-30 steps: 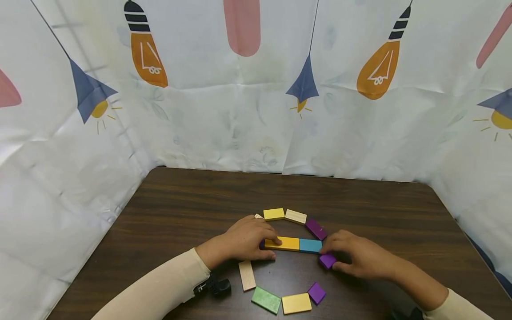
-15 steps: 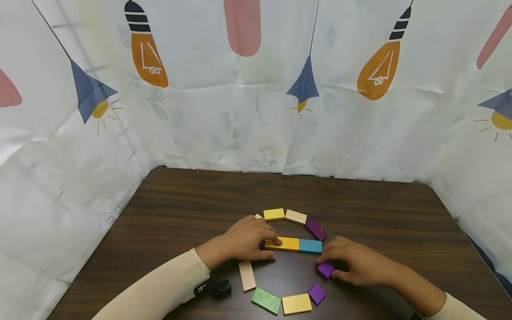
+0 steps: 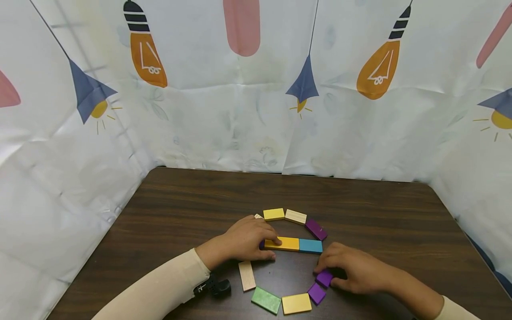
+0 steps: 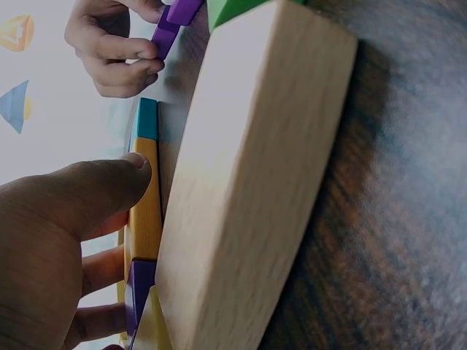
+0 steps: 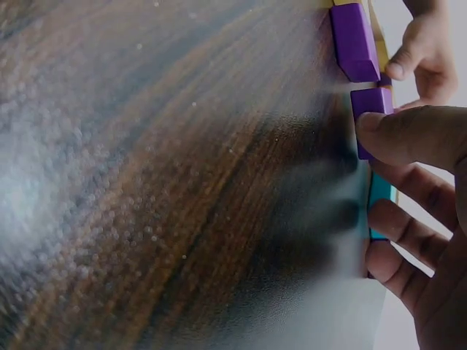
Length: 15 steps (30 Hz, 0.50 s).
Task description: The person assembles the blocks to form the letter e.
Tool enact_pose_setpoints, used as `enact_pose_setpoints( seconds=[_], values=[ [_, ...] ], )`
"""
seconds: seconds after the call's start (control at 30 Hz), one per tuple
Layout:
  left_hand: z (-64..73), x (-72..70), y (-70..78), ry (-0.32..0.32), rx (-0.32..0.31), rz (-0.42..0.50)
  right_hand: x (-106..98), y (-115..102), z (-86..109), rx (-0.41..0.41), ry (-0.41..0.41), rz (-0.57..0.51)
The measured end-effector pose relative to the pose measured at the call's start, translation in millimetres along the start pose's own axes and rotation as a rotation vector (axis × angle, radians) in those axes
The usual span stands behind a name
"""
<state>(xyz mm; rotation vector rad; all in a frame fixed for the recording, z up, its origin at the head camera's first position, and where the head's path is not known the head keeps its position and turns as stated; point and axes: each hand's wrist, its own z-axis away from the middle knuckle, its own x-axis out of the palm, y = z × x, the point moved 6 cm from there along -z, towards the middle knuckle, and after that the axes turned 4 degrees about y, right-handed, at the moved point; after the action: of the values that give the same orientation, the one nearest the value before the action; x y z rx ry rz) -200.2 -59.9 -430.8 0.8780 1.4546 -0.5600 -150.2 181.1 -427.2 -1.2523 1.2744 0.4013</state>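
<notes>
My right hand (image 3: pixel 354 269) pinches a small purple block (image 3: pixel 324 278) between thumb and fingers, beside a second purple block (image 3: pixel 317 293) at the lower right of the ring of blocks. In the right wrist view, the thumb (image 5: pixel 387 131) presses the held block's side. My left hand (image 3: pixel 250 240) rests over the left end of a straight row, a fingertip on the orange-yellow block (image 3: pixel 289 243); a dark purple block (image 4: pixel 140 288) is partly hidden beneath it. A blue block (image 3: pixel 310 246) ends the row on the right.
A plain wooden block (image 3: pixel 247 276), a green block (image 3: pixel 266 300) and a yellow block (image 3: pixel 296 304) curve along the near side. Farther back lie another yellow block (image 3: pixel 274 214), a light wooden one (image 3: pixel 295 216) and a plum one (image 3: pixel 316 230), all on a dark table (image 3: pixel 192 200).
My right hand has slid the small purple block toward me, away from the blue block's end and up to the other purple block. The left hand has stayed in place.
</notes>
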Motion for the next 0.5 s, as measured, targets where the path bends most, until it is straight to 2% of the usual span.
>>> enact_pose_setpoints(
  seconds=[0.2, 0.5],
  values=[
    [-0.3, 0.8, -0.1, 0.001, 0.002, -0.001, 1.6, -1.6, 0.2, -0.008, -0.008, -0.01],
    [-0.5, 1.6, -0.6, -0.001, 0.0, -0.006, 4.4, -1.8, -0.9, 0.024, -0.047, -0.018]
  ],
)
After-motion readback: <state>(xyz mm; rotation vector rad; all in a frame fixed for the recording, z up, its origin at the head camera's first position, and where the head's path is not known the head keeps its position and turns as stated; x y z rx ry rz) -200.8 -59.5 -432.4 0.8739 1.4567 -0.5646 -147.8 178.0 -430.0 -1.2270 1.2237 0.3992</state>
